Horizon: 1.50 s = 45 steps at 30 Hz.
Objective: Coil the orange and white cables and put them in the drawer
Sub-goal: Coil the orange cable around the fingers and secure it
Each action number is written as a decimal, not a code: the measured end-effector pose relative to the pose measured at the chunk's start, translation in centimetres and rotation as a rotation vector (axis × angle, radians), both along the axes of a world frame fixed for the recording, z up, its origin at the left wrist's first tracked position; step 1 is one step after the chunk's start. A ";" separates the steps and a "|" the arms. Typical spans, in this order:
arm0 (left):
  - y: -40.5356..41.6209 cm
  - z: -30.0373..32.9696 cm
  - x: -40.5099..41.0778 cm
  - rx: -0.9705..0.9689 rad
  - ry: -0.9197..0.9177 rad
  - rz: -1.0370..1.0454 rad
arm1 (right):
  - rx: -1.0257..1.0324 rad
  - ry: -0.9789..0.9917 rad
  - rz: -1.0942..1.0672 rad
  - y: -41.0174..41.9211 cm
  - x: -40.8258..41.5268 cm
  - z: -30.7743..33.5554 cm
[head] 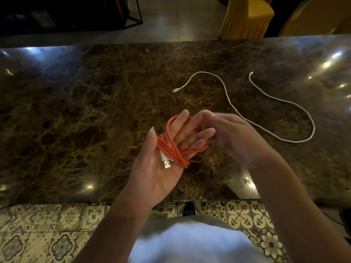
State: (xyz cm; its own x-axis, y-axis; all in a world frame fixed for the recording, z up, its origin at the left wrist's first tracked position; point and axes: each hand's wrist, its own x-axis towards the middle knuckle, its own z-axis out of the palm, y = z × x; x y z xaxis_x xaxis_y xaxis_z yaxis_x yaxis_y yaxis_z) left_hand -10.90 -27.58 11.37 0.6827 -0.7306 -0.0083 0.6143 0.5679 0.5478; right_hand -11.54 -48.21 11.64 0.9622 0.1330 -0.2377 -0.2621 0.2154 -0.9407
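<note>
Two cables: one orange cable (171,147), wound in several loops, and one white cable (266,128), uncoiled. Two hands: one left hand (163,158) and one right hand (233,137). One marble worktop (85,111). Two yellow-covered chairs (247,14) beyond it. One metal-framed shelf (133,18) at upper left.

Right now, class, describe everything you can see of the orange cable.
The orange cable is a thin, matte cord wound in several loops around the fingers of the open left hand, held above the marble table. Its white USB plug lies on the palm. The right hand pinches the far loop.
</note>
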 end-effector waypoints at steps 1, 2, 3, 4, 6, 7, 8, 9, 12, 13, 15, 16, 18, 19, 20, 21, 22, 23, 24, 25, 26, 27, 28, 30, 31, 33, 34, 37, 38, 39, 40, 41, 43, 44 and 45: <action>0.0 0.1 0.0 -0.037 0.014 -0.007 | 0.094 0.014 0.021 0.0 0.2 0.0; 0.1 0.2 -0.1 -0.070 0.032 -0.012 | 0.185 0.034 0.034 0.2 0.4 -0.1; 0.1 0.3 -0.1 -0.098 0.050 -0.021 | 0.256 0.055 0.048 0.4 0.5 -0.4; 0.0 0.3 -0.2 -0.113 0.063 -0.033 | 0.293 0.070 0.061 0.6 0.6 -0.7; -0.1 0.3 -0.5 -0.110 0.057 -0.060 | 0.257 0.088 0.101 1.1 0.9 -1.6; -0.1 0.3 -0.6 -0.101 0.036 -0.073 | 0.222 0.094 0.138 1.6 0.8 -1.8; -0.1 0.4 -0.6 -0.091 0.010 -0.086 | 0.195 0.106 0.179 2.2 0.8 -1.9; 0.1 0.4 -0.5 -0.078 -0.012 -0.098 | 0.182 0.119 0.228 2.8 0.7 -1.8; 0.4 0.4 -0.7 -0.070 -0.034 -0.120 | 0.135 0.103 0.393 3.8 0.0 -1.6; 0.3 0.4 -0.9 -0.082 -0.019 -0.105 | 0.080 0.097 0.373 3.9 -0.1 -1.6; 0.1 0.4 -1.2 -0.127 0.045 -0.014 | -0.071 0.094 0.234 3.9 0.0 -1.7; 0.0 0.4 -1.1 -0.147 0.090 0.050 | -0.131 0.112 0.158 3.8 0.0 -1.8; 0.0 0.1 -0.5 -0.141 0.177 0.181 | -0.161 0.137 -0.002 3.5 -0.3 -1.5; 0.2 0.1 -0.1 -0.128 0.213 0.239 | -0.189 0.120 -0.071 3.3 -0.4 -1.4; 0.3 0.1 0.2 -0.116 0.246 0.286 | -0.252 0.082 -0.123 3.1 -0.7 -1.2; 0.4 0.1 0.5 -0.102 0.274 0.325 | -0.344 0.021 -0.160 2.9 -1.1 -1.1; 0.5 0.1 0.8 -0.087 0.296 0.357 | -0.448 -0.072 -0.181 2.7 -1.6 -0.9; 0.5 0.1 1.1 -0.073 0.312 0.380 | -0.540 -0.187 -0.182 2.8 -2.2 -0.5; 0.4 0.1 1.3 -0.065 0.327 0.398 | -0.612 -0.307 -0.160 3.1 -2.8 0.0; 0.4 0.1 1.6 -0.062 0.341 0.413 | -0.674 -0.413 -0.121 3.6 -3.4 0.5; 0.3 0.0 1.7 -0.056 0.352 0.426 | -0.741 -0.493 -0.084 4.2 -3.9 0.9; 0.3 0.0 1.8 -0.044 0.359 0.431 | -0.803 -0.557 -0.058 4.8 -4.2 1.0; 0.3 -0.1 1.8 -0.028 0.363 0.428 | -0.864 -0.617 -0.046 5.3 -4.2 0.9; 0.2 -0.3 1.6 0.006 0.365 0.411 | -1.003 -0.722 -0.026 5.9 -3.8 0.6; 0.2 -0.4 1.4 0.020 0.359 0.401 | -1.075 -0.757 0.001 6.0 -3.4 0.5; 0.3 -0.5 1.3 0.035 0.358 0.404 | -1.198 -0.777 0.088 6.0 -3.0 0.8; 0.4 -0.5 1.3 0.038 0.365 0.418 | -1.258 -0.777 0.131 6.1 -2.9 0.9; 0.8 -0.5 1.6 0.061 0.353 0.452 | -1.424 -0.740 0.204 6.5 -3.0 1.3; 0.8 -0.5 1.7 0.080 0.341 0.468 | -1.473 -0.720 0.213 6.8 -3.0 1.2; 0.9 -0.4 1.8 0.102 0.322 0.481 | -1.509 -0.702 0.220 7.1 -3.0 1.1; 0.8 -0.4 1.8 0.133 0.304 0.492 | -1.528 -0.682 0.234 7.4 -3.0 1.1; 0.9 -0.4 1.9 0.167 0.289 0.502 | -1.539 -0.674 0.254 7.7 -3.0 1.2; 0.8 -0.4 1.8 0.236 0.264 0.505 | -1.551 -0.695 0.257 7.7 -2.7 1.6; 0.8 -0.4 1.6 0.269 0.252 0.493 | -1.550 -0.716 0.248 7.6 -2.4 1.9; 0.7 -0.4 1.4 0.290 0.247 0.476 | -1.555 -0.740 0.246 7.4 -1.9 2.2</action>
State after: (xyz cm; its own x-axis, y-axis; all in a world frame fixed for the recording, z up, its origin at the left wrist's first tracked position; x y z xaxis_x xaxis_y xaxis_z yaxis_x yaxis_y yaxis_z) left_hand -9.49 -26.85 10.96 0.8862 -0.2898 -0.3614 0.4585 0.6601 0.5950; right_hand -13.46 -40.81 13.80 0.9118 0.3744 0.1689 0.3982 -0.9064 -0.1407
